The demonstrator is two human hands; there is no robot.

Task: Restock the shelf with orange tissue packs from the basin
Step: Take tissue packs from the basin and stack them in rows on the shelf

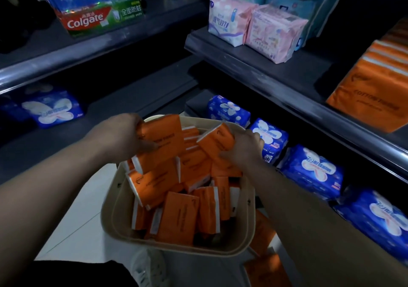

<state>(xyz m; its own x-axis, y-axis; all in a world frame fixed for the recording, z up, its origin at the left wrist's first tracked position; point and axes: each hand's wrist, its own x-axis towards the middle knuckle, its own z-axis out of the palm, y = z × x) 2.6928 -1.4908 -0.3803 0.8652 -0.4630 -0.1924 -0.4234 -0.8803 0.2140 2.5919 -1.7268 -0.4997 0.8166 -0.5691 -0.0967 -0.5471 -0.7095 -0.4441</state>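
A beige basin [176, 245] on the floor holds several orange tissue packs [178, 218] piled loosely. My left hand [123, 136] grips a stack of orange packs [161, 140] at the basin's far left. My right hand [245, 149] holds another orange pack [217, 142], tilted, at the far right of the basin. On the dark shelf [287, 87] at the upper right, a row of orange packs [373, 92] stands in place.
Pink packs [254, 23] sit on the same shelf, to the left of the orange row. Blue packs [309, 171] line the lower shelf to the right. More orange packs [265, 266] lie on the floor beside the basin. A Colgate box [88, 19] is upper left.
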